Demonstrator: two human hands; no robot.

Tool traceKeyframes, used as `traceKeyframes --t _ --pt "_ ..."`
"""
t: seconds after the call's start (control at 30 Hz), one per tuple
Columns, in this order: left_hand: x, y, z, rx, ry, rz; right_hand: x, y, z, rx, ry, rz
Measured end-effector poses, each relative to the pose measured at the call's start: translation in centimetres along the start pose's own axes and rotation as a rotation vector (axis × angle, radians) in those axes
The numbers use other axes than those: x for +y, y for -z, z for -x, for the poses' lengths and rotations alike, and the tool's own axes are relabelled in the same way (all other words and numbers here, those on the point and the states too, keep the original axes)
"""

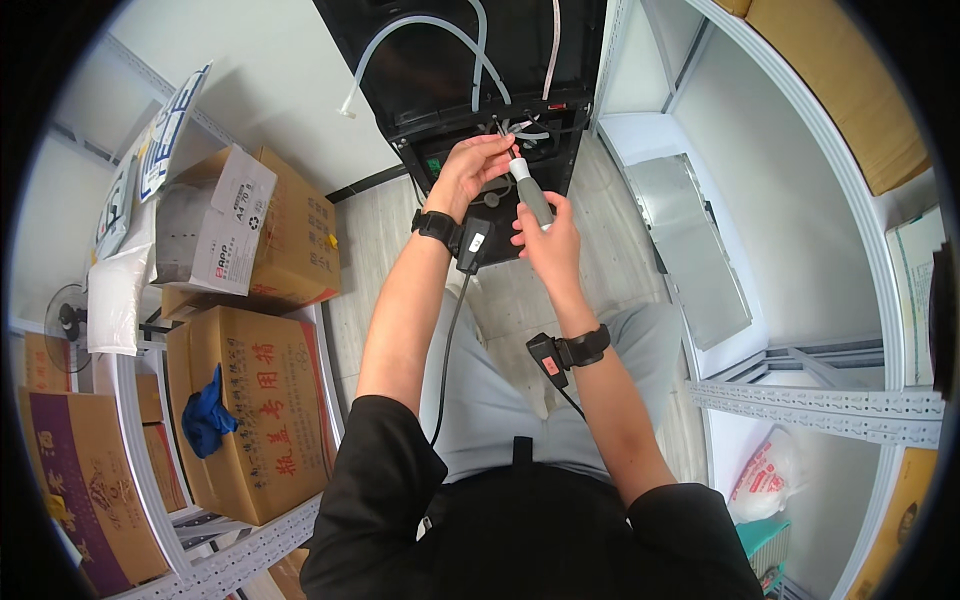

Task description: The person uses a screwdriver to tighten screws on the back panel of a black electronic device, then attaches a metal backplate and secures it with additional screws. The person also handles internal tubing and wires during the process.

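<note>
My right hand [550,238] is wrapped round the grey-and-white handle of a screwdriver [531,192], which points away from me at the appliance. Close by its shaft, my left hand [472,172] has its fingers bent and pressed together; whatever they pinch is hidden. Both hands are at the open lower section of a black appliance [405,75], where wires and tubes [530,130] show behind the fingers. The screwdriver's tip cannot be made out. A pale hose [400,22] loops over the panel above.
Cardboard boxes [245,350] stand on the left shelf, with a blue cloth [208,412] on one. A grey metal panel [690,245] lies on the right shelf, near a white plastic bag [765,478]. Cables hang from black devices [476,245] on my wrists.
</note>
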State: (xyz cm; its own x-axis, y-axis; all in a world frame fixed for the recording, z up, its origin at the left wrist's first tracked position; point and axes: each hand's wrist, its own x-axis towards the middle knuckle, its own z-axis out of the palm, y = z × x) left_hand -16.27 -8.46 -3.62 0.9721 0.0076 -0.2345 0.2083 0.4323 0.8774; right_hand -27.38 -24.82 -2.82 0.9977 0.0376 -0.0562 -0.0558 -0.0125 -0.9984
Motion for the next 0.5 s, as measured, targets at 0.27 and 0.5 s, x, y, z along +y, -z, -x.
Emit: traceKeyframes --t 0.27,0.5 --pt "0.5 0.2 0.3 -0.159 -0.007 0.077 0.9 1.1 -1.0 -0.22 -0.289 -0.464" --pt "-0.5 0.2 -0.3 -0.059 0.004 0.003 0.7 0.2 -0.2 -0.068 -0.12 -0.193"
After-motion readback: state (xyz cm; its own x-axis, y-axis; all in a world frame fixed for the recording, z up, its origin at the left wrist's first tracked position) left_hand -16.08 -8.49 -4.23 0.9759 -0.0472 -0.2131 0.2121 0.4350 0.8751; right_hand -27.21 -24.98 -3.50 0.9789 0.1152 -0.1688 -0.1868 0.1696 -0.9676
